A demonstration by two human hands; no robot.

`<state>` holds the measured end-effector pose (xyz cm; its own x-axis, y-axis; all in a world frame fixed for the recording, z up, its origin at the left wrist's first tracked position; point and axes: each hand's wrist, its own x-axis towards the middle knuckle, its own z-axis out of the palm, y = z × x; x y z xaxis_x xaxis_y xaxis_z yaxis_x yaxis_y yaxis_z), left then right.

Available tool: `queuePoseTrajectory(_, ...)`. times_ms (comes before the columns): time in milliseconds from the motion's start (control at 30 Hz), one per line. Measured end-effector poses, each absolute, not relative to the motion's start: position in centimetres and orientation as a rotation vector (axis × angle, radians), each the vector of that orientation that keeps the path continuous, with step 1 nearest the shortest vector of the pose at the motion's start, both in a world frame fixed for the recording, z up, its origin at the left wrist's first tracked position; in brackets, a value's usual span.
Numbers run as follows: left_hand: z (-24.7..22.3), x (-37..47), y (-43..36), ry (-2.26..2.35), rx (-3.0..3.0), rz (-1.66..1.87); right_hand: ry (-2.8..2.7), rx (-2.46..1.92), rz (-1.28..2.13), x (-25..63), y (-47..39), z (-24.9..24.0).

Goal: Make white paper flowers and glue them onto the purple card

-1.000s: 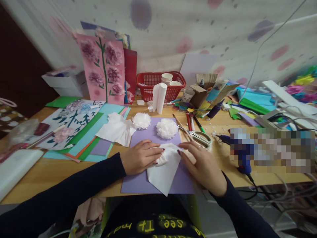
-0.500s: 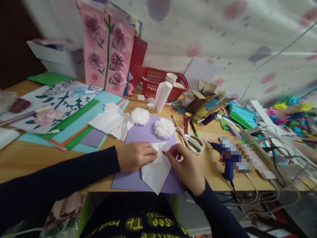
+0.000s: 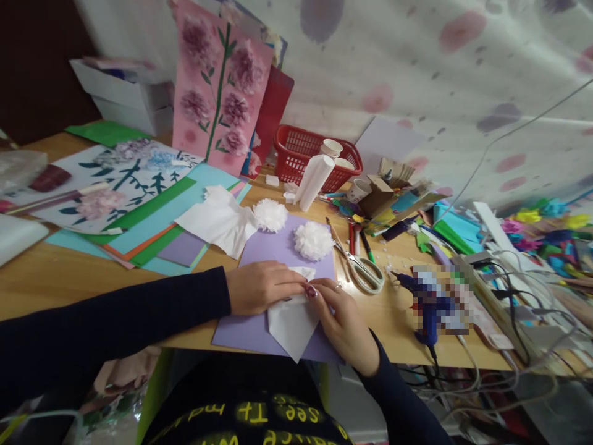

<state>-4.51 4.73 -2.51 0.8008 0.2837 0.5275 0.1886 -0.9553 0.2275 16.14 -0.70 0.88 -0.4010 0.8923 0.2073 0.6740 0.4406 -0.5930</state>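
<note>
A sheet of white tissue paper (image 3: 291,330) lies under both hands on a purple sheet of card (image 3: 238,334), one corner pointing toward me. My left hand (image 3: 264,287) comes in from the left, fingers together and closed on the paper's upper part. From the right, my right hand (image 3: 343,318) pinches the paper, its fingertips meeting those of the left. The fingers hide the middle of the sheet. Just beyond are two fluffy white paper flowers, the right one (image 3: 313,241) on the card and the left one (image 3: 270,215) at its upper edge.
Scissors (image 3: 365,272) lie right of the card, with a blue glue gun (image 3: 428,309) further right, partly blurred out. Crumpled white paper (image 3: 217,219) and coloured sheets (image 3: 157,228) spread leftward. A red basket (image 3: 290,154) and white paper rolls (image 3: 315,182) stand behind.
My right hand has moved left and inward over the paper, so its fingertips now meet the left hand's. The whole view has shifted slightly.
</note>
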Motion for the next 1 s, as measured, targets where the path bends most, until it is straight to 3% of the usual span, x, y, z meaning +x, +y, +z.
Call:
queuePoseTrajectory(367,-2.1,-4.7,5.0,0.342,2.680,0.738,-2.689,-0.845,0.290,18.4,-4.4,0.2)
queuePoseTrajectory(567,-2.0,-4.8,5.0,0.299,2.673,0.772,-2.494,-0.828,0.590,17.4,-4.5,-0.6)
queuePoseTrajectory(767,-1.9,-4.8,5.1,0.277,2.674,0.770,-2.440,-0.889,0.632,18.1,-3.9,-0.3)
queuePoseTrajectory(1000,-2.0,-4.7,5.1,0.291,2.662,0.774,-2.734,-0.787,0.322,18.9,-4.0,0.2)
